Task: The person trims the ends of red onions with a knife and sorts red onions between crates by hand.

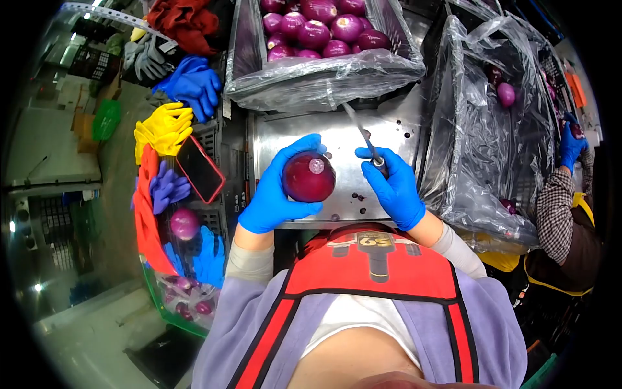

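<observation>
In a blue glove, my left hand [267, 202] is closed around a red onion [307, 183], its pale cut end facing up. My right hand [395, 191], also gloved in blue, grips a knife [364, 133] by its dark handle, with the blade pointing up and away from me. Both hands are above a metal tray [278, 133] dotted with small dark scraps. The knife and the onion are apart. Beyond the tray stands a plastic-lined crate [324, 78] full of peeled red onions [313, 34].
On the right, another lined crate [476, 155] holds a few onions [506, 94]. A co-worker's gloved hand [572, 144] is past it. At left are a phone [200, 170], yellow gloves [163, 129], blue gloves [191, 85] and a single onion [184, 223].
</observation>
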{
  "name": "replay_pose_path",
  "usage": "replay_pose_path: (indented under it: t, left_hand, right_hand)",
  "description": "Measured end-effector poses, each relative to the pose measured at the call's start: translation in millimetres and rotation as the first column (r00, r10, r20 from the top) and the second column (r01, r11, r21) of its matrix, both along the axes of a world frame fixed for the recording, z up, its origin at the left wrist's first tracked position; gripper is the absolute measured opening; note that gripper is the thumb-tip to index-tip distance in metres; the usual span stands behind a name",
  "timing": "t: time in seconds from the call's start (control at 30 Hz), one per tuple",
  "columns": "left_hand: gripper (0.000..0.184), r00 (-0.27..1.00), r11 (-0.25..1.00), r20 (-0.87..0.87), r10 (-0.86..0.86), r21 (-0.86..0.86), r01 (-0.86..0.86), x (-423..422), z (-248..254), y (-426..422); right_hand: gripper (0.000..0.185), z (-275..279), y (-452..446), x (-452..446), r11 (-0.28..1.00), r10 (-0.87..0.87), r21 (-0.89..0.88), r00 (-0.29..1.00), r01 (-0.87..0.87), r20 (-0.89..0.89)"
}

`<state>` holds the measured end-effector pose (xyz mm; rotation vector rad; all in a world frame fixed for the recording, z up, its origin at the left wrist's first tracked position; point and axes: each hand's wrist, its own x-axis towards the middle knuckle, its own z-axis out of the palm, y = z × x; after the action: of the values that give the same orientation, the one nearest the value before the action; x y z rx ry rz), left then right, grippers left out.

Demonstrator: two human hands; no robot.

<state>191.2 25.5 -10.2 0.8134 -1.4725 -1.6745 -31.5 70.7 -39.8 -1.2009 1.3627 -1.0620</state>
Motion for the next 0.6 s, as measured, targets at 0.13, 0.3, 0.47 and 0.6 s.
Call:
replay_pose_path:
  t: [0.13,0.3,0.47,0.6]
  left_hand:
    - [0.091,0.998,0.967,0.030,0.052,-0.249,-0.043,6,4,-22]
    - [0.083,0.892,0.873,-0.167,0.419,-0.198,-0.447,-4,16,-112]
    - [0.050,0.841,0.880,0.321,0.435,-0.349,-0.322,-15,-6,-252]
    - [0.051,0.842,0.911,0.371,0.392,-0.286,-0.298,-30,-14,-297]
  right_hand:
    - [0.035,-94,8,-17,0.988,0.146,0.022,0.856,-0.156,-0.496]
    - [0.051,-114,22,-19,0.968,0.244,0.190,0.806,-0.166,-0.539]
    - [0.060,-132,25,-16,0.977,0.209,0.087,0.782,-0.196,-0.587]
    - [0.083,-135,43,-22,0.950,0.128,-0.165,0.812,-0.265,-0.570]
